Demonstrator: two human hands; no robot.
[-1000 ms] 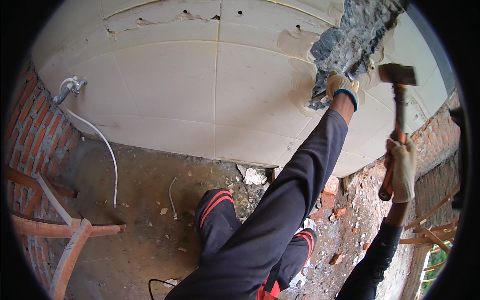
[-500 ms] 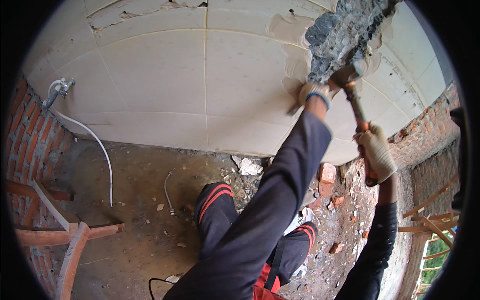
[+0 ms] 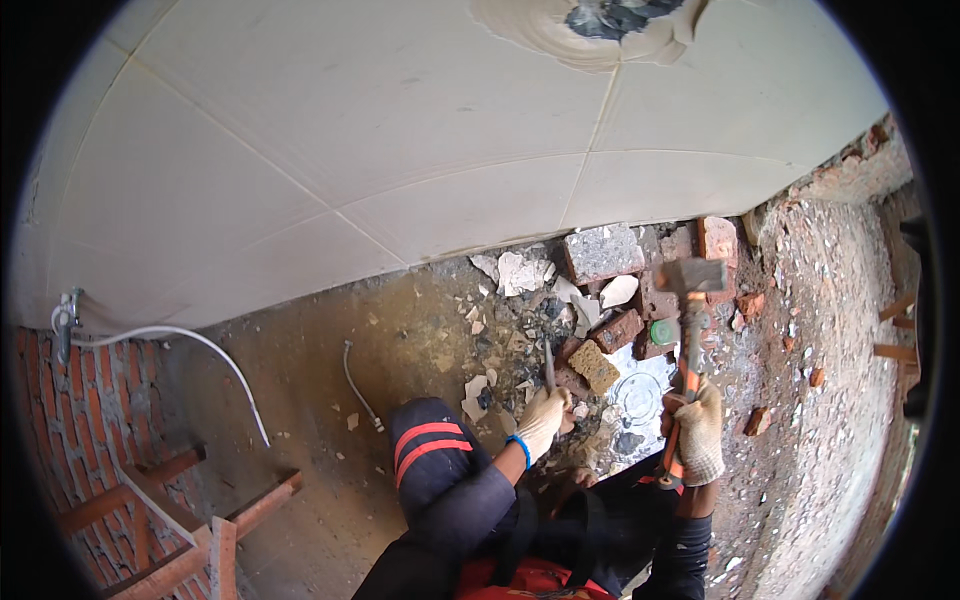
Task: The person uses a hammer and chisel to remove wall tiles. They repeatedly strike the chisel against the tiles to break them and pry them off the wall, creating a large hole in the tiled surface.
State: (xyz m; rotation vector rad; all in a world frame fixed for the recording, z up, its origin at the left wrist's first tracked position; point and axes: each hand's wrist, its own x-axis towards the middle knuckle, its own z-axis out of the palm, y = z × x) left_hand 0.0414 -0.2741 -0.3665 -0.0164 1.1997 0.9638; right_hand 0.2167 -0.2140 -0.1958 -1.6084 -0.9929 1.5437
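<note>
My right hand, in a knitted off-white glove, grips the orange-and-black handle of a hammer. Its heavy, worn metal head points away from me, above the rubble. In my gloved left hand, with a blue band at the wrist, is a chisel; its narrow grey metal end sticks up past the fingers, the rest hidden in the hand. Ahead stands the white tiled wall, broken through to dark grey rough material at the top edge.
Broken bricks, a grey block and tile shards lie at the wall's foot. A green-capped object sits among them. At left, a white hose hangs from a tap, above wooden timbers. A short hose lies on the floor.
Both hands have come down from the broken patch of wall to low in front of my body, still holding the hammer and chisel. The view has tilted down, showing more rubble.
</note>
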